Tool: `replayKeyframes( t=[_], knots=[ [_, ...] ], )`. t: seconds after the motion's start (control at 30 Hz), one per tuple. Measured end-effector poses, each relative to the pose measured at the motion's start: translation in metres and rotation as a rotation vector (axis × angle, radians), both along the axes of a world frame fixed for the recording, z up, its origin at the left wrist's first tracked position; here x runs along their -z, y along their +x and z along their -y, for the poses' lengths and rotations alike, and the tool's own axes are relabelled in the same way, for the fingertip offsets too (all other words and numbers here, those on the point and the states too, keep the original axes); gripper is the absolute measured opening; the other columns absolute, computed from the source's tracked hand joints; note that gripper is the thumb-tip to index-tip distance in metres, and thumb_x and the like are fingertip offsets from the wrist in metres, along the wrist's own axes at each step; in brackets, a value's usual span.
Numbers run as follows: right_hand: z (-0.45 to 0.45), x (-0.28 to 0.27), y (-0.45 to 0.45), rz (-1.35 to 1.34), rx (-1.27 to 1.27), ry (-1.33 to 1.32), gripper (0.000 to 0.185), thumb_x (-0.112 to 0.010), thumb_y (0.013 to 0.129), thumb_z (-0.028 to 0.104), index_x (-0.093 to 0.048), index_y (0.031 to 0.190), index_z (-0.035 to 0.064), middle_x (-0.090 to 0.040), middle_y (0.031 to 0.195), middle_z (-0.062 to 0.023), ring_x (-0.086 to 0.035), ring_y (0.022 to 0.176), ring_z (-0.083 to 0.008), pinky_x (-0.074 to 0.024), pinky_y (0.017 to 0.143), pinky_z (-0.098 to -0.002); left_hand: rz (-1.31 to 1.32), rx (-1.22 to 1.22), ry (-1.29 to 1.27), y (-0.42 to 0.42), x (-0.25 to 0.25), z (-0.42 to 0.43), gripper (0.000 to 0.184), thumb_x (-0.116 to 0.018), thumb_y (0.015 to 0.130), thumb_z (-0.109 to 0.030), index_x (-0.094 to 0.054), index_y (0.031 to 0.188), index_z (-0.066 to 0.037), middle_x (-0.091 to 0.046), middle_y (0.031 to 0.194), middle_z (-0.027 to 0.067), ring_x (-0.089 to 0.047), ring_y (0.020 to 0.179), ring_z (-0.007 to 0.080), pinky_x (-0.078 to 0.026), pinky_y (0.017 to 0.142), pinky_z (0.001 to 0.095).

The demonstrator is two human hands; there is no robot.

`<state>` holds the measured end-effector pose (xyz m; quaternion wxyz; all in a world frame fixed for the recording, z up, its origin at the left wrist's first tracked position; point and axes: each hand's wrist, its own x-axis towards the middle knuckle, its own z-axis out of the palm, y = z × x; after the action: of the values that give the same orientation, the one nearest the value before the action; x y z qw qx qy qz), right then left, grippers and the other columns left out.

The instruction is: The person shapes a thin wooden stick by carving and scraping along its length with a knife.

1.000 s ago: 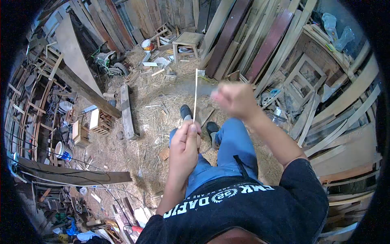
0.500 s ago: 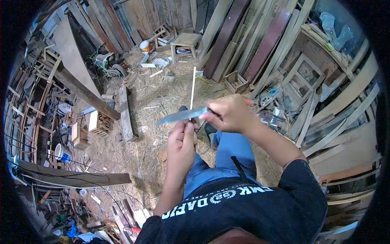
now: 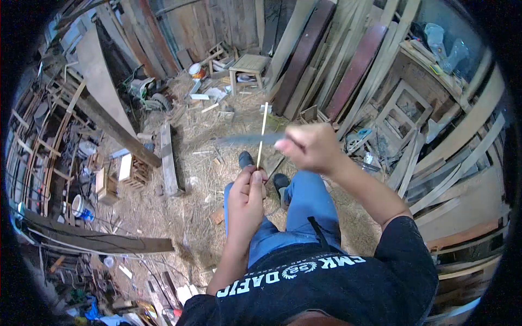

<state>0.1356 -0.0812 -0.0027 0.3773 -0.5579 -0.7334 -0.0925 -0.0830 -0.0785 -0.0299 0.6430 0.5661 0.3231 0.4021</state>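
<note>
Upright in front of me is a thin pale wooden stick [image 3: 263, 133], its lower end pinched between the thumb and fingers of my left hand [image 3: 247, 198]. My right hand [image 3: 312, 145] is closed around the handle of a long knife, to the right of the stick and higher than my left hand. The knife's blade [image 3: 247, 139] points left and crosses the stick around its middle; it is blurred by motion. Whether blade and stick touch, I cannot tell.
Shavings cover the floor around my shoes. A small wooden stool [image 3: 249, 65] stands ahead, with long boards [image 3: 356, 70] leaning to its right. A narrow plank piece [image 3: 170, 160] and wooden crates [image 3: 132, 169] lie to the left, near a slanting post [image 3: 111, 125].
Half a second ago the blade was low, close to my left hand; now my right hand and the knife are higher along the stick. My left hand keeps its hold.
</note>
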Motion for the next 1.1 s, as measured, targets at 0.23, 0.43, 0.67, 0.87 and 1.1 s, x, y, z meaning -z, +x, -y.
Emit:
replayKeyframes(
  t=[0.23, 0.43, 0.67, 0.87, 1.1],
  knots=[
    [0.007, -0.016, 0.011, 0.233, 0.111, 0.104, 0.048, -0.065, 0.091, 0.050, -0.059, 0.068, 0.0092, -0.054, 0.057, -0.0107, -0.060, 0.052, -0.0290, -0.0446, 0.048, -0.0410, -0.090, -0.032, 0.121, 0.002, -0.011, 0.015, 0.016, -0.049, 0.108, -0.013, -0.061, 0.101, -0.004, -0.049, 0.076, -0.0042, -0.042, 0.065, 0.0027, -0.032, 0.057, 0.0220],
    [0.006, -0.048, 0.051, -0.356, 0.412, -0.035, 0.054, -0.051, 0.102, 0.053, -0.072, 0.087, 0.0053, -0.065, 0.069, -0.0198, -0.068, 0.070, -0.0387, -0.0501, 0.062, -0.0450, -0.082, -0.121, 0.179, -0.008, -0.002, 0.026, 0.017, -0.050, 0.108, -0.015, -0.060, 0.098, -0.006, -0.045, 0.072, -0.0059, -0.039, 0.063, 0.0021, -0.030, 0.054, 0.0217],
    [0.036, -0.027, -0.030, 0.100, -0.064, -0.019, 0.045, -0.067, 0.092, 0.046, -0.057, 0.067, 0.0097, -0.056, 0.057, -0.0124, -0.060, 0.051, -0.0329, -0.0434, 0.047, -0.0442, 0.008, -0.126, 0.183, -0.016, -0.021, 0.033, 0.014, -0.050, 0.108, -0.012, -0.061, 0.102, -0.004, -0.046, 0.074, -0.0064, -0.038, 0.064, 0.0019, -0.031, 0.056, 0.0206],
    [0.039, -0.029, -0.033, 0.094, -0.147, 0.085, 0.045, -0.069, 0.090, 0.045, -0.057, 0.066, 0.0092, -0.057, 0.058, -0.0112, -0.061, 0.053, -0.0321, -0.0439, 0.048, -0.0435, -0.081, -0.285, 0.546, -0.019, -0.007, 0.045, 0.014, -0.049, 0.106, -0.010, -0.060, 0.104, -0.002, -0.050, 0.073, -0.0006, -0.042, 0.064, 0.0034, -0.035, 0.057, 0.0229],
    [0.021, -0.033, 0.025, -0.483, 0.334, -0.084, 0.048, -0.056, 0.102, 0.045, -0.071, 0.085, 0.0024, -0.060, 0.060, -0.0144, -0.060, 0.054, -0.0220, -0.0428, 0.052, -0.0362, -0.163, -0.205, 0.343, -0.040, -0.021, 0.059, 0.018, -0.049, 0.108, -0.013, -0.060, 0.098, -0.002, -0.051, 0.073, -0.0010, -0.044, 0.066, 0.0061, -0.038, 0.058, 0.0253]
  ],
)
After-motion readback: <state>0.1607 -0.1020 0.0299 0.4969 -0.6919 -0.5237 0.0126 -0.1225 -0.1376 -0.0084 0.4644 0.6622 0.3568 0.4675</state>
